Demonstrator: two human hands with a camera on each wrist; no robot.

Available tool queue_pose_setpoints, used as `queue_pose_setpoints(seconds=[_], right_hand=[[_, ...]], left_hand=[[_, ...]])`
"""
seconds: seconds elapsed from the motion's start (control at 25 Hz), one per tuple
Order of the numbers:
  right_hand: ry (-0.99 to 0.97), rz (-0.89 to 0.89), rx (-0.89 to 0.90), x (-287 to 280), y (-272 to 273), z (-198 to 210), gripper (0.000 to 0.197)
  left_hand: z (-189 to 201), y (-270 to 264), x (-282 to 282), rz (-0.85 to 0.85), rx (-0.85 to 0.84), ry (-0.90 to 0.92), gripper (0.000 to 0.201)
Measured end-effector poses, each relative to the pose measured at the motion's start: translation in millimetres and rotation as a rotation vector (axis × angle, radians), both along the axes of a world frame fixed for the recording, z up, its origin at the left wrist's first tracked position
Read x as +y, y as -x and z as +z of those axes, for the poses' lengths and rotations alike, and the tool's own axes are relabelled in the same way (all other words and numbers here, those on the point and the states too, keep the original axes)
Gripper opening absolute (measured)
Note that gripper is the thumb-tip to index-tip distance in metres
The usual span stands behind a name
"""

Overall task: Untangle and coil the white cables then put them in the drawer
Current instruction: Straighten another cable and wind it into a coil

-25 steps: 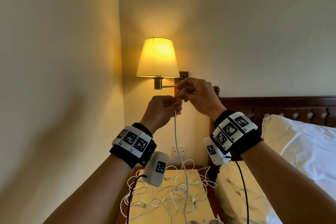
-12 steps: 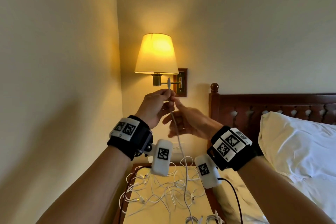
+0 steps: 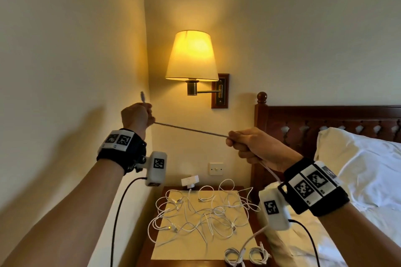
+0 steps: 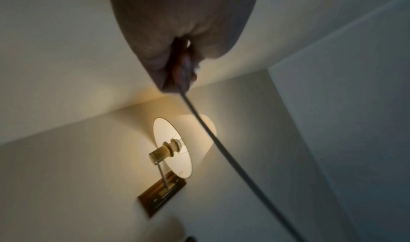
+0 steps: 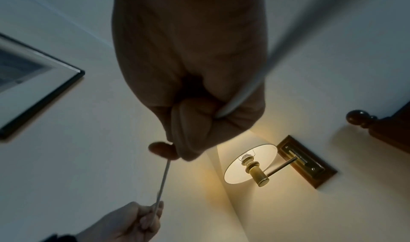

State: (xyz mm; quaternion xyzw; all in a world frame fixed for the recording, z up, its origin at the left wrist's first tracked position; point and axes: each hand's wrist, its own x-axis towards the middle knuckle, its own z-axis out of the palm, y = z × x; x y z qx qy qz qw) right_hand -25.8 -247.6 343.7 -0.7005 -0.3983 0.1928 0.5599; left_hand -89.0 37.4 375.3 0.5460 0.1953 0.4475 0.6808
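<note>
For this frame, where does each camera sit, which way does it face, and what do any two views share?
Head: worn on the head, facing the corner wall; both forearms, left hand and right hand stretching a white cable above the nightstand.
Left wrist: looks up along the left hand at the wall lamp; only palm and cable show.
Right wrist: looks up along the right hand; the left hand's grip shows below.
All three views share the lamp and the cable.

head: we are looking forward over both raised forearms | wrists: we are peering upward, close behind each fist | shared: wall lamp (image 3: 192, 56), taut cable (image 3: 191, 130)
</note>
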Motion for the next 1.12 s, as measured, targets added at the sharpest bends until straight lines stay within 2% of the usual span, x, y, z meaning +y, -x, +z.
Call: queue_pose_setpoints(seconds=[0.04, 0.08, 0.12, 0.16, 0.2, 0.24, 0.32, 0.36, 0.4, 0.44, 0.56, 0.68, 0.72, 0.84, 0.92, 1.04, 1.12], right_hand=[[0.005, -0.041, -0.021, 0, -1, 3, 0.033], [0.010, -0.089, -0.045, 4, -2, 6, 0.032], [0.012, -0.139, -0.075, 11, -2, 9, 0.032], [0.015, -0.188, -0.118, 19, -3, 14, 0.032], [0.026, -0.228, -0.168, 29, -5, 18, 0.031], [0.045, -0.256, -0.227, 39, -6, 22, 0.031], [0.082, -0.273, -0.329, 56, -5, 28, 0.031], [0.093, -0.265, -0.347, 61, -5, 29, 0.031], [0.101, -0.252, -0.331, 62, -5, 30, 0.032], [0.108, -0.243, -0.292, 58, -7, 29, 0.033], [0.130, -0.275, -0.206, 26, -22, 25, 0.035], [0.119, -0.307, -0.298, 5, -31, 22, 0.038], [0.104, -0.316, -0.358, 8, -32, 22, 0.038], [0.049, -0.284, -0.565, 35, -24, 31, 0.037], [0.068, -0.233, -0.683, 52, -18, 35, 0.037], [0.159, -0.197, -0.737, 46, -22, 30, 0.037], [0.187, -0.246, -0.660, 22, -33, 22, 0.039]], left_hand=[[-2, 2, 2, 0.005, 0.151, -0.101, 0.017], [-7, 5, 0, 0.024, 0.392, -0.266, 0.026], [-14, 5, -6, 0.078, 0.635, -0.445, 0.050], [-17, 6, -22, 0.166, 0.720, -0.617, 0.068], [-18, 8, -43, 0.224, 0.641, -0.747, 0.071], [-17, 10, -65, 0.213, 0.490, -0.861, 0.063], [-20, 5, -101, -0.001, 0.306, -1.082, 0.034], [-25, 1, -109, -0.097, 0.279, -1.139, 0.029], [-29, -1, -108, -0.126, 0.279, -1.162, 0.028], [-31, 0, -100, -0.083, 0.291, -1.163, 0.027], [-30, 9, -55, 0.116, 0.406, -1.043, 0.025], [-25, 22, -30, 0.081, 0.612, -1.019, 0.029], [-23, 25, -37, 0.037, 0.611, -1.037, 0.030], [-13, 21, -85, -0.125, 0.435, -1.152, 0.040], [-11, 12, -106, -0.177, 0.365, -1.240, 0.033], [-14, 11, -87, -0.056, 0.365, -1.261, 0.026], [-17, 22, -56, 0.019, 0.466, -1.169, 0.028]])
